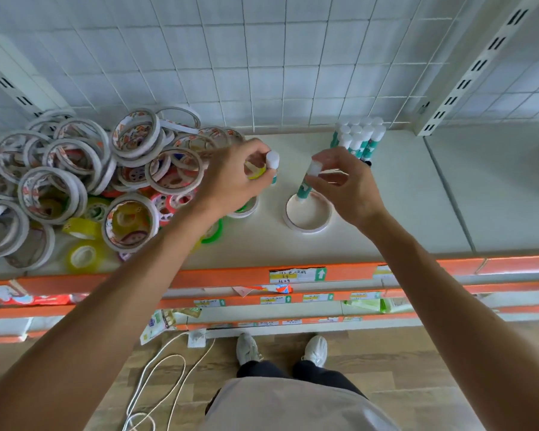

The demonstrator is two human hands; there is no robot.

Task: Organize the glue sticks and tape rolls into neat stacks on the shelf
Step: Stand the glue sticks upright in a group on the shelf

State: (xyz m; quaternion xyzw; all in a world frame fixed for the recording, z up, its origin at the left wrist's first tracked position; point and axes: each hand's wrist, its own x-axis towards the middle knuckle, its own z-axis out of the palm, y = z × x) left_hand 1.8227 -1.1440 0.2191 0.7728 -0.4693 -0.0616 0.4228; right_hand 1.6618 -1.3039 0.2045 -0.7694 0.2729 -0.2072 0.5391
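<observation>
1. Beige shirt hem (293,405) and two white sneakers (315,349) at bottom, on wood floor; white cord (156,384) looped beside them.
2. Both bare forearms reach up and forward over the orange shelf edge (218,275) with its price labels.
3. Left hand (231,181): knuckles up, fingers curled, gripping a white-capped glue stick (273,161) upright-ish, plus a yellow tape roll (255,172) tucked under the fingers.
4. Right hand (349,188): palm turned left, fingertips pinching the cap end of a second glue stick (305,185), tilted, its lower end inside a white tape roll (307,213) lying flat on the shelf.
5. Standing glue stick cluster (358,136) at shelf back, just behind right hand.
6. Loose tape roll pile (75,181), messy, fills shelf left, by wire grid backing (262,57).
</observation>
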